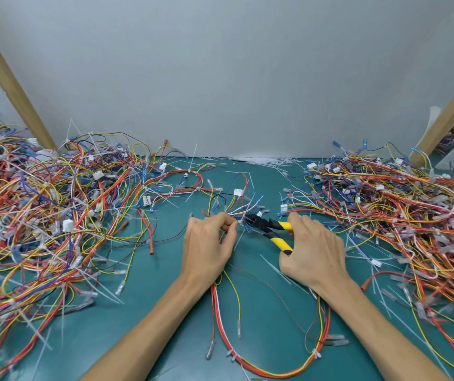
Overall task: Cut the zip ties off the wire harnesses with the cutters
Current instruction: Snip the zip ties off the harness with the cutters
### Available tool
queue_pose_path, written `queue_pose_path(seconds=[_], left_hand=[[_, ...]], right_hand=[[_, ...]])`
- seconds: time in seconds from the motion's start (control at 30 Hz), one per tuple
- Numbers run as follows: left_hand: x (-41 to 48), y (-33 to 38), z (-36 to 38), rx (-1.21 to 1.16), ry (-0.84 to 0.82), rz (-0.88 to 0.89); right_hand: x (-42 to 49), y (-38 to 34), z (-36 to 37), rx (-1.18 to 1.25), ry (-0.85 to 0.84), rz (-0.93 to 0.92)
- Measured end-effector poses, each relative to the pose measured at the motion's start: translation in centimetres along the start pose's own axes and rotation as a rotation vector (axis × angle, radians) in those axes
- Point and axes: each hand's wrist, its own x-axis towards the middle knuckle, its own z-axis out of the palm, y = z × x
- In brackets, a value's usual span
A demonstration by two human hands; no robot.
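Yellow-and-black cutters (271, 229) sit gripped in the right hand (313, 251), handles spread, nose aimed at the wire harness (236, 210) mid-table (165, 312). Left hand (209, 243) pinches the bundle there, probably to steady the zip tie for the blades.

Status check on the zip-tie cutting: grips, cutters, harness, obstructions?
Left grip pinches the harness wires. Right grip holds the cutters, nose at the pinched bundle. Left pile and right pile crowd the sides.

Wire harness (247, 213) on mat (165, 312) centre, harness piles left (41, 204) and right (401, 210), wall (220, 78) behind
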Motion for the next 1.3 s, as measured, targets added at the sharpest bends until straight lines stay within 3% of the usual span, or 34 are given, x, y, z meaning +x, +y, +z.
queue_pose_path(seconds=[0.8,1.3], left_hand=[[-0.08,-0.21,0.11,0.048,0.001,0.072],[0.0,-0.21,0.15,0.038,0.002,0.073]], right_hand=[[-0.07,-0.39,-0.6,-0.031,-0.107,-0.017],[-0.38,-0.48,-0.58,-0.015,-0.068,-0.041]])
